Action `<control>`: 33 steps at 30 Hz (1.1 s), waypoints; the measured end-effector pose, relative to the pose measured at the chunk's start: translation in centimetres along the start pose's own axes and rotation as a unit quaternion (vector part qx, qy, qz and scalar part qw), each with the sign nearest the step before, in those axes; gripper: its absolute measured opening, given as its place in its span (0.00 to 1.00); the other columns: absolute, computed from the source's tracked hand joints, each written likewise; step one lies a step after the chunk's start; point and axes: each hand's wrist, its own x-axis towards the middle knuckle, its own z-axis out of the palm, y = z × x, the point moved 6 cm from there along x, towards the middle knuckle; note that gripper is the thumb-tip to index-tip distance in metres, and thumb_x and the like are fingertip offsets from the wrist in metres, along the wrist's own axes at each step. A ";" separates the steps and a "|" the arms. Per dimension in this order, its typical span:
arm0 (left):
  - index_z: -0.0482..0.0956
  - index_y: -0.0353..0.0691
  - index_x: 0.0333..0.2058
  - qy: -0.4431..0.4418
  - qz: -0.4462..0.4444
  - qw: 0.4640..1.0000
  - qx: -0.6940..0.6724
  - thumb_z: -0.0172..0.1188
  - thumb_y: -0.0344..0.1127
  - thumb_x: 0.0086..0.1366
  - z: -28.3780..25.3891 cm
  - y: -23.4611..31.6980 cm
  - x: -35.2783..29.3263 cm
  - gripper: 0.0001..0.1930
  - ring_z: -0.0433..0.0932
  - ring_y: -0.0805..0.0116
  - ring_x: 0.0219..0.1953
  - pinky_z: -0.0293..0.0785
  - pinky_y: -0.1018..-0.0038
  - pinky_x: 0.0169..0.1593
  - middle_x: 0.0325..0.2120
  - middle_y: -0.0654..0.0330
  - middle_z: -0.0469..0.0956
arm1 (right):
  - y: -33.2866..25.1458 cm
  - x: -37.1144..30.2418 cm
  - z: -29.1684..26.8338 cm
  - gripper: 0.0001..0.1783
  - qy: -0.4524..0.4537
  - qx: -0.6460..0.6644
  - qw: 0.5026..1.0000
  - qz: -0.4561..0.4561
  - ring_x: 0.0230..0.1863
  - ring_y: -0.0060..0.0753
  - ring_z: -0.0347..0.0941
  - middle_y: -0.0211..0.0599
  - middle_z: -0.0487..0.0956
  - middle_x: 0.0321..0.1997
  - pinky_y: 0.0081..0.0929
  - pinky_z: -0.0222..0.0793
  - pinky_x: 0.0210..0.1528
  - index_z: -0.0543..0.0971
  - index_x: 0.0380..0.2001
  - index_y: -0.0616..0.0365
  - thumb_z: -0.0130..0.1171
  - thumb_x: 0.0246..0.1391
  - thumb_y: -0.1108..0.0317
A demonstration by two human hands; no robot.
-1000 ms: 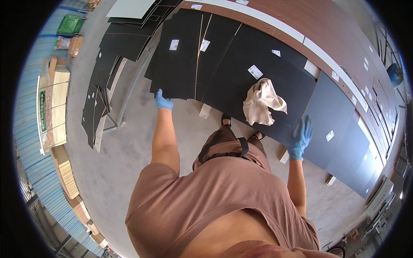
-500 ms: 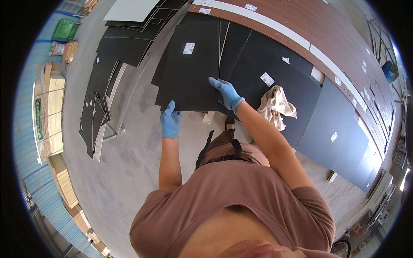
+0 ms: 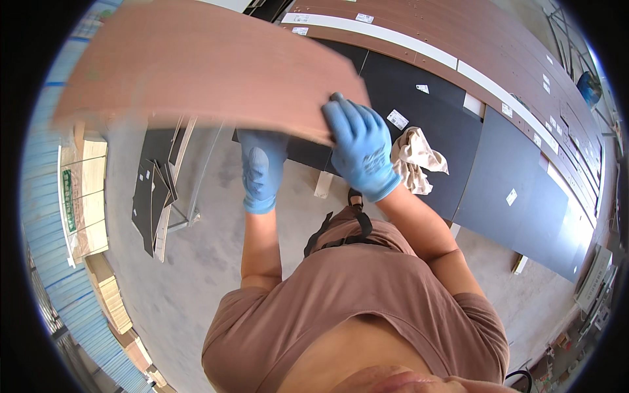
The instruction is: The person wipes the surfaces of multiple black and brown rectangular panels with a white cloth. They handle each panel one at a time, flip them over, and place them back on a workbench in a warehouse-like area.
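Note:
A large panel [image 3: 209, 72] with a reddish-brown face and slightly blurred edges is raised and tilted above the table, reaching to the upper left. My right hand [image 3: 359, 147], in a blue glove, is closed round its right end, fingers over the corner. Beneath the panel's lower edge is my left hand [image 3: 262, 171], also blue-gloved; the panel hides its fingers, so its grip cannot be made out. Below lie black panels [image 3: 393, 85], some with white labels. A crumpled cream cloth [image 3: 419, 157] rests on them, right of my right hand.
Long brown boards [image 3: 419, 29] with a white strip run along the far side. Narrow dark offcuts [image 3: 154, 203] lean on a rack at the left. Beyond them, pale timber bundles [image 3: 92, 196] stand by a blue wall. Grey floor [image 3: 183, 288] lies between.
The panel, earlier lying black side up in both hands, is lifted toward me and turned, now showing its brown face. My right hand has moved up with its end; the left is now partly covered.

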 end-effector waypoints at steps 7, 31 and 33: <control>0.74 0.32 0.61 0.154 -0.020 0.988 0.011 0.70 0.41 0.65 7.6 0.5 -2.5 0.30 0.81 0.51 0.55 0.80 0.54 0.60 0.53 0.48 0.80 | 0.0 -6.7 -5.8 0.20 0.016 -0.088 0.996 -0.022 0.54 0.50 0.79 0.53 0.78 0.62 0.43 0.76 0.54 0.80 0.50 0.53 0.61 0.51 0.70; 0.77 0.35 0.58 -0.096 -0.351 0.896 -0.253 0.66 0.30 0.66 32.6 -17.1 -9.0 0.22 0.82 0.54 0.53 0.81 0.58 0.57 0.51 0.52 0.82 | 19.9 -28.7 -29.8 0.35 -0.100 -0.273 0.913 0.285 0.68 0.60 0.68 0.58 0.72 0.68 0.55 0.63 0.67 0.74 0.60 0.55 0.68 0.54 0.47; 0.75 0.36 0.60 -0.106 -0.378 0.886 -0.246 0.66 0.29 0.66 33.9 -17.9 -10.2 0.24 0.82 0.56 0.52 0.80 0.59 0.58 0.52 0.54 0.81 | 17.6 -27.5 -28.5 0.37 -0.039 -0.180 0.953 0.241 0.68 0.63 0.67 0.60 0.71 0.68 0.55 0.62 0.67 0.75 0.58 0.59 0.65 0.56 0.40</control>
